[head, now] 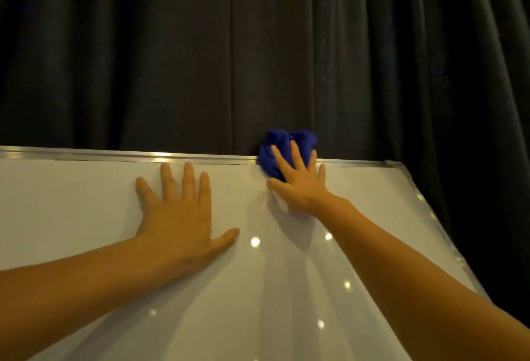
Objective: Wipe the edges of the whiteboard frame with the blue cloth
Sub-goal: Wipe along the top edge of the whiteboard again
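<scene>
Dark curtain (143, 59) hangs in folds behind a white board (86, 202), whose metal frame (86, 155) runs along the top and down the right side.

On the top edge, right of centre, sits the cloth (282, 149), a bunched blue wad straddling the frame, part of it rising above the rail against the curtain. The right hand (298, 180) presses it there with fingers spread and laid flat over it, thumb on the board below; it bears on the cloth with an open palm and does not pinch it. The left hand (179, 214) lies flat on the board, fingers splayed and holding nothing, fingertips just short of the top rail, apparently steadying the panel.

As to progress, the wiping of the top edge looks to be under way, with the cloth roughly two-thirds along from the left of what shows. Which stretch of the rail is already clean cannot be told; no dirt or streaks show either side. The right edge (430, 214) is untouched by the cloth now, and the left and bottom edges are out of view, so most of the frame likely remains.
</scene>
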A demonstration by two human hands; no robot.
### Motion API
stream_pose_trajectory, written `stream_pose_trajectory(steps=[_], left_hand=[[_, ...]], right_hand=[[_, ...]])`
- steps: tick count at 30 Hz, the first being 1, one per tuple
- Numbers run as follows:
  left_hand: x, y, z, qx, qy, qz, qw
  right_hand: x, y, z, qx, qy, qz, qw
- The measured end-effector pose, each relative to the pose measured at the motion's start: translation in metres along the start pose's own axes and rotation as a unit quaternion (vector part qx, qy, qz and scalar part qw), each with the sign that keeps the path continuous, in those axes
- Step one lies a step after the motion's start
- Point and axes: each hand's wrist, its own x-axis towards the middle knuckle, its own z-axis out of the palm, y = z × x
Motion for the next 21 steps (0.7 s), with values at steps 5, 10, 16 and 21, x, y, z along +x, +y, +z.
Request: stream_pose_trajectory(steps=[5, 10, 16, 21], left_hand=[[0.009, 0.051, 0.000, -0.006, 0.005, -0.030, 1.000], [0.012, 0.039, 0.008, 0.013, 0.011, 0.006, 1.000], [0.025, 0.055, 0.014, 0.015, 0.028, 0.004, 1.000], [0.035, 0.074, 0.018, 0.007, 0.076, 0.029, 0.997]], right_hand=[[-0.009, -0.020, 0.017, -0.043, 0.021, -0.270, 0.962], [0.017, 0.078, -0.005, -0.028, 0.026, 0.026, 0.999], [0.021, 0.024, 0.013, 0.030, -0.021, -0.040, 0.999], [0.014, 0.032, 0.015, -0.014, 0.025, -0.160, 0.987]])
